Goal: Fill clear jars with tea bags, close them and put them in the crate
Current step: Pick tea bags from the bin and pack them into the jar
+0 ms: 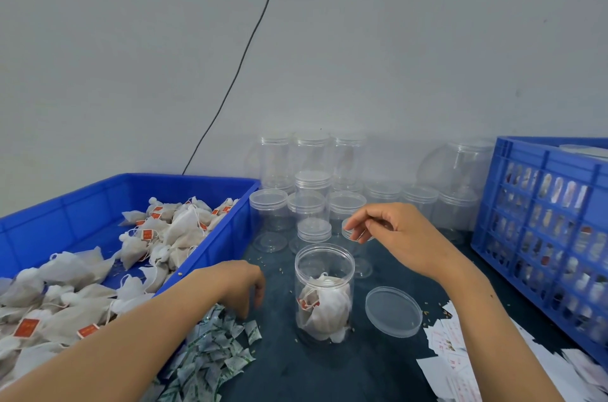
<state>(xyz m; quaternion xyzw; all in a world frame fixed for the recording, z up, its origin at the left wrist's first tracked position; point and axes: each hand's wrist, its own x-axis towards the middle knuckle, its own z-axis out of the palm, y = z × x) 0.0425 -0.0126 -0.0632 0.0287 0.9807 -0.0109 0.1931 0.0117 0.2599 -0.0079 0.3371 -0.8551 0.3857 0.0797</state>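
An open clear jar [324, 293] stands on the dark table in front of me, about half full of white tea bags with red tags. Its clear lid [393, 311] lies flat just right of it. My left hand [241, 285] hangs fingers-down over a pile of small green-printed sachets [210, 349], left of the jar, with nothing visibly gripped. My right hand [391, 230] hovers above and behind the jar, fingers loosely apart and holding nothing. Loose tea bags [164, 230] fill the blue bin [210, 247] at left. The blue crate [539, 230] at right holds filled jars.
Several empty lidded clear jars [312, 191] stand and are stacked against the back wall. White paper labels [454, 342] lie scattered at the front right. A black cable [243, 59] runs down the wall. Tea crumbs dot the table.
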